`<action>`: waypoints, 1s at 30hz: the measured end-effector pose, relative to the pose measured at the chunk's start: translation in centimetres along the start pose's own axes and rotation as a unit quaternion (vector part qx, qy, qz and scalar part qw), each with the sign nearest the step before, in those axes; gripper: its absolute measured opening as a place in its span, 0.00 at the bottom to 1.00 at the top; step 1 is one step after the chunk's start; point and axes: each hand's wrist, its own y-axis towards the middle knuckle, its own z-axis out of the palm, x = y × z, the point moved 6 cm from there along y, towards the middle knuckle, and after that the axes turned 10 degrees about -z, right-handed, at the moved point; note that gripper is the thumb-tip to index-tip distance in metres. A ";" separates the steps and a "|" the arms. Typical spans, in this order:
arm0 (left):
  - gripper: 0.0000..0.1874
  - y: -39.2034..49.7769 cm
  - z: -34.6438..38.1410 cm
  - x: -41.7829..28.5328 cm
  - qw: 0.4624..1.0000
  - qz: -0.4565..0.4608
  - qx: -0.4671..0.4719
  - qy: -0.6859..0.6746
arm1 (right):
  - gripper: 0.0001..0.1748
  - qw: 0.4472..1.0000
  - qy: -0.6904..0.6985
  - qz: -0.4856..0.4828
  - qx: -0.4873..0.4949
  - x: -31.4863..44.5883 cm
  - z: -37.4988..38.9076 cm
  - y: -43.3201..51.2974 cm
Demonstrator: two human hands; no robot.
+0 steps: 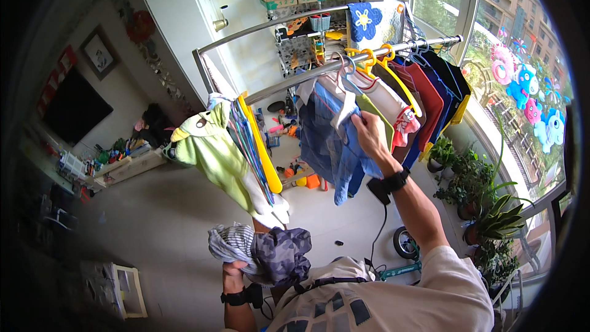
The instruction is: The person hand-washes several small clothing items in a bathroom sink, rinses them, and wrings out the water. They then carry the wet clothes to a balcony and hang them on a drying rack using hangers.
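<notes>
My right hand (371, 134) is raised to the hanging rail and pinches a blue short-sleeved shirt (319, 117) with a pale collar near its shoulder. The shirt hangs from the metal rail (318, 72) among other garments on hangers. Low in front of my body, my left hand (235, 271) holds a bundle. In it are a grey-and-white striped cloth (230, 241) and a dark camouflage-print garment (285, 254). My left fingers are partly hidden under the striped cloth.
Left on the rail hang a green hooded towel (209, 147) and yellow hangers (259, 145). Potted plants (481, 184) line the window side. A scooter wheel (405, 242) is on the floor at right, a small stool (129, 289) at lower left. Toys (304, 179) lie beyond the rail.
</notes>
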 end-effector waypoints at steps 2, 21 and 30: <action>0.36 0.2 -0.4 0.7 1.000 0.000 -0.017 -0.008 | 0.20 1.000 -0.001 -0.010 0.025 -0.8 2.1 1.7; 0.44 4.4 4.2 -2.6 0.982 0.079 0.149 -0.091 | 0.32 0.876 0.188 -0.190 0.400 18.6 7.8 -3.8; 0.44 4.5 3.9 -3.8 0.976 0.126 0.082 -0.159 | 0.16 0.883 0.332 -0.024 0.331 18.2 9.0 -9.8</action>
